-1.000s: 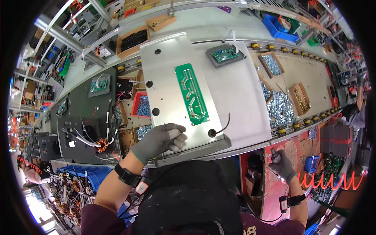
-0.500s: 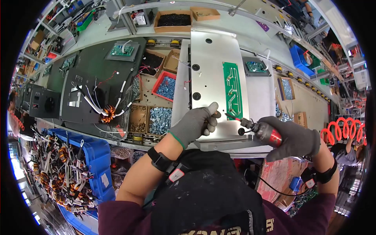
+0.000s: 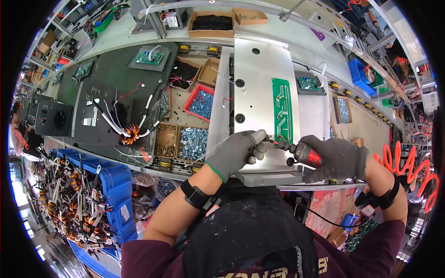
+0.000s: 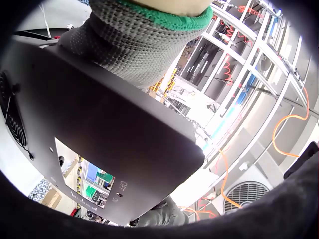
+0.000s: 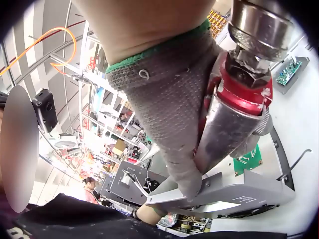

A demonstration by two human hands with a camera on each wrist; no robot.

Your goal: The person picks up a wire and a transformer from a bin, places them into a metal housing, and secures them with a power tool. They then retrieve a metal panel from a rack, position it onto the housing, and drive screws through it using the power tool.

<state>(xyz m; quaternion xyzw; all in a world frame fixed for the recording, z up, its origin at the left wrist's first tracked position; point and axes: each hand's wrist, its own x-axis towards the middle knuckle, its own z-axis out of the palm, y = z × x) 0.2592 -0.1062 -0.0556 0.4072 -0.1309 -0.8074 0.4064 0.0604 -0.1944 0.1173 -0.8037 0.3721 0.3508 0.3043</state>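
On the workbench, under both hands, lies a flat silver metal panel (image 3: 262, 69) with a dark grey raised edge (image 3: 271, 179) nearest the person, and on the panel rests a long green circuit board (image 3: 282, 111). The right hand (image 3: 343, 160), in a grey knit glove, grasps a red and dark metal power screwdriver (image 3: 308, 154), its bit pointing toward the left hand beside the board's near end. The left hand (image 3: 234, 155), also gloved, hovers over the panel with fingers curled close to the bit (whether they pinch something small, I cannot tell).

Left of the panel sit a red tray (image 3: 201, 103) of small metal parts and a cardboard box (image 3: 193, 142) of silvery hardware. Farther left, a black panel (image 3: 95, 111) bears a copper-wound ring coil (image 3: 131, 133) with white leads. A blue plastic crate (image 3: 115, 194) stands below, beside heaped coils and wires. To the right, a smaller green board (image 3: 309, 83) lies on a dark plate, and a red coiled hose (image 3: 403, 162) hangs beyond the right hand.
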